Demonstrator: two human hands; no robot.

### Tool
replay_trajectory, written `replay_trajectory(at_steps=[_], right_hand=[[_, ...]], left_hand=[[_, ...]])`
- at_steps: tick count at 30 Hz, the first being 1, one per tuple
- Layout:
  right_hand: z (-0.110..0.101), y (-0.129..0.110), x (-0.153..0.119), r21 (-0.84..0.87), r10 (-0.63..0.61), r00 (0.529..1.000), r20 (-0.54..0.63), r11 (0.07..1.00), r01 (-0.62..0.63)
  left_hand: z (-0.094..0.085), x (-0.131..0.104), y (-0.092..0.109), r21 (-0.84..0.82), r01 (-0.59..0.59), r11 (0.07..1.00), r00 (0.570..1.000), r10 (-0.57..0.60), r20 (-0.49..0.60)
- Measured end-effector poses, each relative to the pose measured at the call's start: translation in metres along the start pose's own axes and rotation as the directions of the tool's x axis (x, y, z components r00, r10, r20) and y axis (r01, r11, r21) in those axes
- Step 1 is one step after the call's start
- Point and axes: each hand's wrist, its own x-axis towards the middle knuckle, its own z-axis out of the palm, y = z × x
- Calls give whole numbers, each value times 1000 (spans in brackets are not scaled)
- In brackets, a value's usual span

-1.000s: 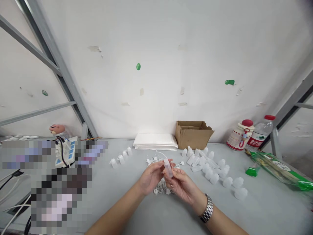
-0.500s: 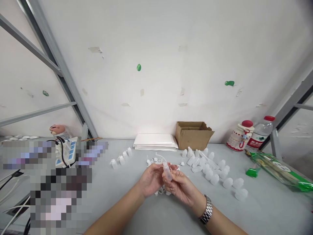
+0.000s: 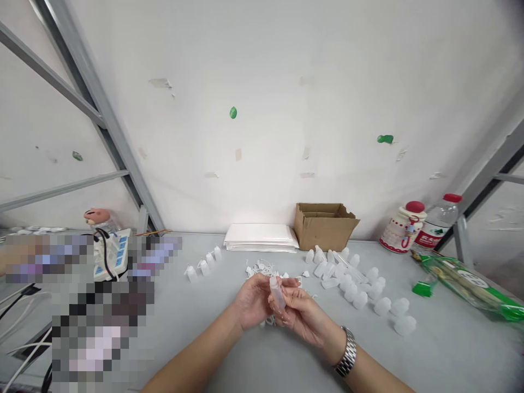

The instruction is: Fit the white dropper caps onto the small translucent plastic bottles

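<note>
A small translucent plastic squeeze bottle (image 3: pixel 278 296) is tilted between my two hands. My right hand (image 3: pixel 305 316) is closed round its lower body, with the thumb on the near side. My left hand (image 3: pixel 252 301) curls round behind the bottle, its thumb at the neck; whether a small part is in those fingers is hidden. Beneath and beyond my hands lies a pile of white caps with thin straps (image 3: pixel 262 267). To the right is a loose cluster of similar bottles (image 3: pixel 350 289). Several capped bottles (image 3: pixel 204 266) stand in a row on the left.
White padded envelopes (image 3: pixel 260 238) and an open cardboard box (image 3: pixel 325 232) sit by the wall. A decorated flask (image 3: pixel 403 228), a water bottle (image 3: pixel 438 221) and a green snack bag (image 3: pixel 470 284) occupy the right. A power strip (image 3: pixel 110 254) with cables lies left.
The thin white strap that stuck up from the bottle's top is no longer visible there. The bottle sits slightly lower and more to the left. Both hands have stayed almost in place.
</note>
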Motion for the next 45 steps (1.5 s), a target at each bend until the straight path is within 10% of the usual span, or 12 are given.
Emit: replay_trajectory(at_steps=[7,15,25,40,45], right_hand=[[3,-4,1,5,-50,999,-14,999,50],[8,-24,-4,-442,-353,894,-277,873,208],[6,-19,-2,-482,-401,858,-323,849,215],[-1,-14,0,-310,-226,938,-263,941,139],[-7,-24,0,-241,-281,884,-374,950,200]], left_hand=[[7,4,-9,77,-52,996,991,61,-117],[12,-1,4,232,-435,870,877,468,-111],[13,-4,4,353,-428,832,871,484,-86],[17,-3,4,641,-385,664,822,563,-90],[-3,-5,32,764,-324,557,713,675,-190]])
